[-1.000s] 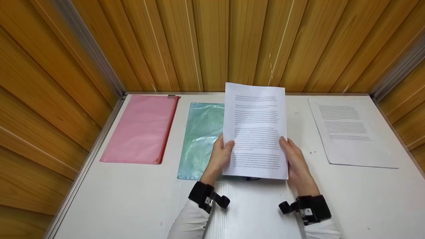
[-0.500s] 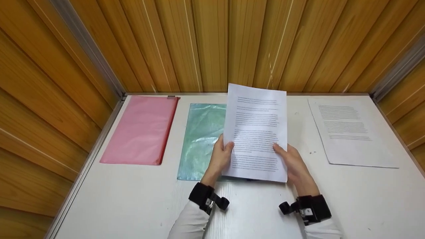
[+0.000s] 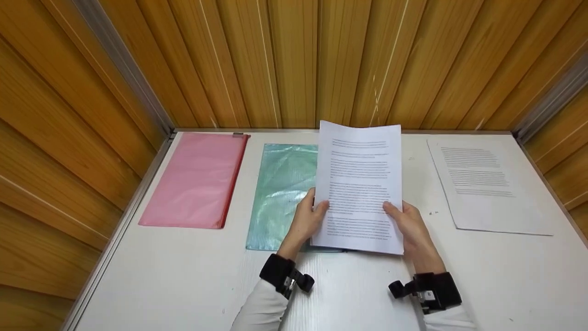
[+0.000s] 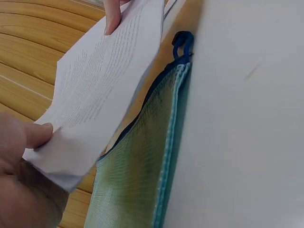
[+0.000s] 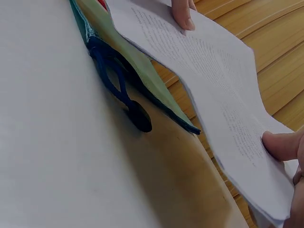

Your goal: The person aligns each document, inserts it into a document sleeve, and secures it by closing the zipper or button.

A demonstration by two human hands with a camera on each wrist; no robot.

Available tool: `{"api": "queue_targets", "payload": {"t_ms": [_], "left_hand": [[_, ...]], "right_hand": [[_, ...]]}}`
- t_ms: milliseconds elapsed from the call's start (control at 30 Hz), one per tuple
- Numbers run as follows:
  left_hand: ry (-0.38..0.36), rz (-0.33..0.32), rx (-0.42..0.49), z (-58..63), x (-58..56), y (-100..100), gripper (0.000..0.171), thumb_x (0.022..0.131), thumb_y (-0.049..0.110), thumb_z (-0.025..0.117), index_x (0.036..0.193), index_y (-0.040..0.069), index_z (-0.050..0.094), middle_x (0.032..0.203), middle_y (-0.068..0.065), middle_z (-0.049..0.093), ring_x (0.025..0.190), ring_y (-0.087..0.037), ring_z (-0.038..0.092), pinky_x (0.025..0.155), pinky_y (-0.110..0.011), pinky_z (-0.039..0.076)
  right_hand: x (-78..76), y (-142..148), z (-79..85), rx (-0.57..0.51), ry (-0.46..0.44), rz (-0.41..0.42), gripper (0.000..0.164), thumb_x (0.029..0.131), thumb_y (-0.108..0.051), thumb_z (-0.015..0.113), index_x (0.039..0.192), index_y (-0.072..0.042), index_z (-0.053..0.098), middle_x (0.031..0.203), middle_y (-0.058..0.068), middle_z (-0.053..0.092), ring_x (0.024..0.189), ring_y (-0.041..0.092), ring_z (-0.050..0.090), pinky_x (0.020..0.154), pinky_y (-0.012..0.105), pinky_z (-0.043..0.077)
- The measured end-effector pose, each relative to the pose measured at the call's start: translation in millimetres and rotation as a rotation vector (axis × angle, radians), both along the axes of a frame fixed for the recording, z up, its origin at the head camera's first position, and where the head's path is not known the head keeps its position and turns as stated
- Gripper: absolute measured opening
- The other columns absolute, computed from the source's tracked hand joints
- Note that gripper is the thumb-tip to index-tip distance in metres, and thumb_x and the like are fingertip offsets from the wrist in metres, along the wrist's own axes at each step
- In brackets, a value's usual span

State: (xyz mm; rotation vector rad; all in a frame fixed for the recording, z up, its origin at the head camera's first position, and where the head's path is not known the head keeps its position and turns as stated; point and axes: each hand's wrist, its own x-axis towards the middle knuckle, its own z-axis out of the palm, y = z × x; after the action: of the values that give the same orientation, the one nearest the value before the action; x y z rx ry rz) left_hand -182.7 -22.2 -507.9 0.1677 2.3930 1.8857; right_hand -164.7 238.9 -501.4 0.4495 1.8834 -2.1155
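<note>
Between my two hands is a stack of printed paper [image 3: 358, 184], raised over the table and bowed slightly along its length. My left hand [image 3: 307, 219] grips its left edge, thumb on the printed face and fingers behind. On the opposite edge my right hand [image 3: 412, 225] holds it the same way, thumb on top. Beneath and to the left lies a green mesh zip pouch [image 3: 282, 193], partly covered by the sheets. Its dark blue zip and looped pull [image 5: 123, 99] show in the right wrist view, along the open-looking edge below the paper.
A pink zip pouch [image 3: 193, 179] lies at the left of the white table [image 3: 183, 280]. Another printed paper stack [image 3: 487, 207] lies flat at the right. Wood-patterned panels [image 3: 294, 64] wall in the back and sides.
The paper stack has shifted slightly right and toward me. My right hand's thumb has slid lower and further in on the page. Both hands keep their hold, and the pouches have stayed put.
</note>
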Motion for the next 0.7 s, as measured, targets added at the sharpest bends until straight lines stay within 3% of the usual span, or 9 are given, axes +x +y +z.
{"api": "queue_targets", "payload": {"t_ms": [133,167,233,267,367,400,467,500,700], "left_hand": [[0.003,-0.037,-0.045,-1.1,-1.8,-6.7,0.038,0.112,0.016,0.060,0.146,-0.003,0.061,0.121,-0.027,0.076,0.096,-0.031,0.078,0.079,-0.041,0.064],[0.033,-0.041,-0.075,-8.1,-4.9,-8.9,0.037,0.113,0.021,0.059,0.142,-0.002,0.065,0.119,-0.025,0.077,0.095,-0.028,0.078,0.078,-0.038,0.064],[0.077,-0.049,-0.144,-8.4,-5.9,-13.8,0.039,0.114,0.027,0.057,0.138,-0.001,0.069,0.119,-0.023,0.079,0.098,-0.027,0.078,0.082,-0.039,0.064],[0.120,-0.046,-0.185,-16.2,-9.3,-16.1,0.040,0.115,0.031,0.056,0.136,0.000,0.072,0.118,-0.020,0.080,0.098,-0.025,0.078,0.082,-0.037,0.063],[0.172,-0.043,-0.285,-15.0,-9.1,-22.4,0.041,0.115,0.031,0.056,0.132,-0.001,0.075,0.121,-0.018,0.082,0.106,-0.027,0.079,0.089,-0.041,0.065],[0.159,-0.051,-0.308,-7.2,-6.0,-24.6,0.040,0.115,0.028,0.057,0.134,-0.002,0.074,0.125,-0.019,0.081,0.112,-0.031,0.079,0.095,-0.045,0.064],[0.168,-0.057,-0.360,-6.1,-4.9,-28.6,0.037,0.115,0.024,0.058,0.134,-0.003,0.074,0.128,-0.020,0.080,0.116,-0.035,0.078,0.099,-0.050,0.063],[0.152,-0.068,-0.388,2.3,-1.4,-30.5,0.035,0.114,0.021,0.060,0.135,-0.004,0.074,0.130,-0.022,0.079,0.120,-0.039,0.076,0.103,-0.054,0.062],[0.176,-0.094,-0.608,5.9,2.8,-37.2,0.029,0.110,0.018,0.066,0.129,-0.001,0.077,0.131,-0.021,0.077,0.126,-0.044,0.071,0.100,-0.058,0.062]], "right_hand": [[0.5,8.4,0.8,-0.038,-0.006,-0.030,0.053,0.119,-0.025,0.048,0.164,0.000,0.040,0.099,-0.012,0.082,0.093,0.007,0.080,0.081,0.024,0.063],[0.7,10.3,1.2,-0.053,-0.003,-0.036,0.052,0.119,-0.025,0.048,0.164,0.000,0.040,0.100,-0.012,0.082,0.094,0.007,0.080,0.082,0.024,0.064],[1.0,14.3,1.9,-0.080,0.003,-0.046,0.051,0.119,-0.025,0.048,0.163,-0.002,0.041,0.101,-0.012,0.082,0.096,0.007,0.080,0.084,0.025,0.064],[1.3,16.1,2.6,-0.095,0.005,-0.049,0.050,0.119,-0.026,0.048,0.163,-0.003,0.041,0.102,-0.012,0.082,0.097,0.007,0.080,0.085,0.025,0.064],[1.7,20.6,3.8,-0.127,0.006,-0.063,0.046,0.119,-0.026,0.048,0.160,-0.007,0.043,0.103,-0.013,0.082,0.099,0.007,0.080,0.088,0.024,0.064],[1.9,21.8,4.2,-0.135,0.004,-0.069,0.044,0.119,-0.026,0.048,0.159,-0.009,0.044,0.103,-0.013,0.082,0.100,0.007,0.080,0.088,0.024,0.064],[1.5,23.9,4.5,-0.142,0.000,-0.076,0.042,0.119,-0.026,0.048,0.158,-0.009,0.045,0.103,-0.013,0.082,0.099,0.006,0.079,0.088,0.024,0.064],[1.1,25.3,4.5,-0.142,-0.001,-0.081,0.040,0.119,-0.026,0.048,0.156,-0.010,0.046,0.102,-0.014,0.082,0.099,0.006,0.079,0.088,0.024,0.064],[-1.3,35.5,4.4,-0.131,-0.024,-0.098,0.038,0.119,-0.026,0.048,0.156,-0.016,0.046,0.103,-0.016,0.080,0.100,0.003,0.078,0.089,0.021,0.062]]}}
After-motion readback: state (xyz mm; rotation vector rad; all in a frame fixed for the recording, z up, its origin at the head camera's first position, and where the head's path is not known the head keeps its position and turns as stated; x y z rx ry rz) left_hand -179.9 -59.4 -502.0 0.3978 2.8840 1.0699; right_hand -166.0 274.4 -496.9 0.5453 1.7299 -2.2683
